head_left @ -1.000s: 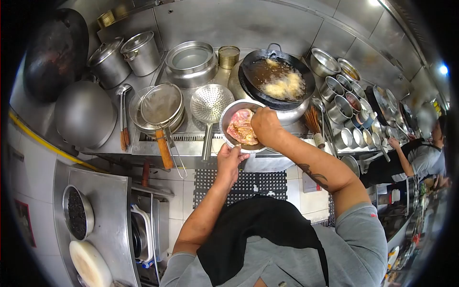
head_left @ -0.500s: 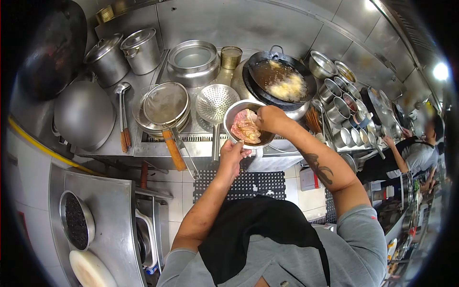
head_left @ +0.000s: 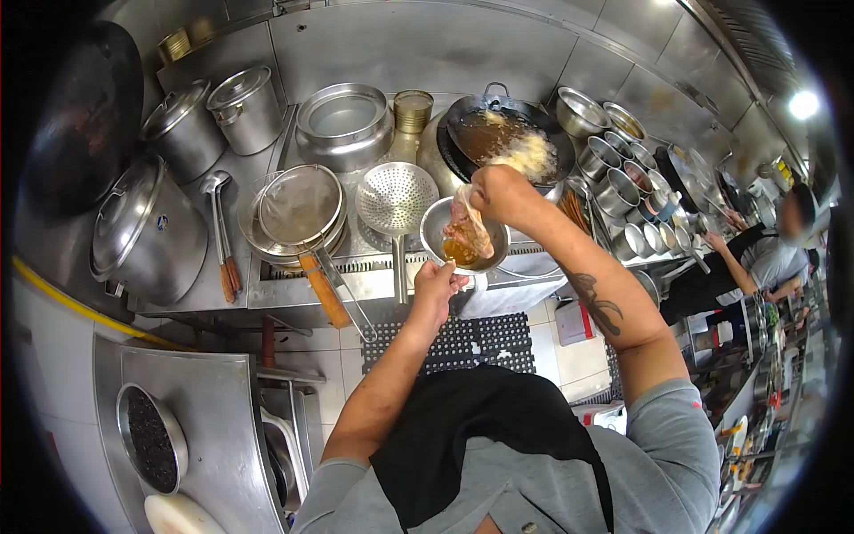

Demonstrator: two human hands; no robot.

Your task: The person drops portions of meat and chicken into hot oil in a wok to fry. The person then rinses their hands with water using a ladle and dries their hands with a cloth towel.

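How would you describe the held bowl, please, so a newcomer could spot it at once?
Find the wok of frying food. Just below it in view, the left hand grips a round metal bowl. Unlike the perforated ladle beside it, this one holds brownish liquid.

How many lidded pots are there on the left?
3: the large pot in front, then the left pot and right pot side by side behind it. Others may be hidden.

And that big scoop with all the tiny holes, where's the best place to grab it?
Probably by its long metal handle, coming from the front: the handle points toward the black apron, with the round, holey scoop at the far end. Watch the left hand, close beside the handle and holding the metal bowl.
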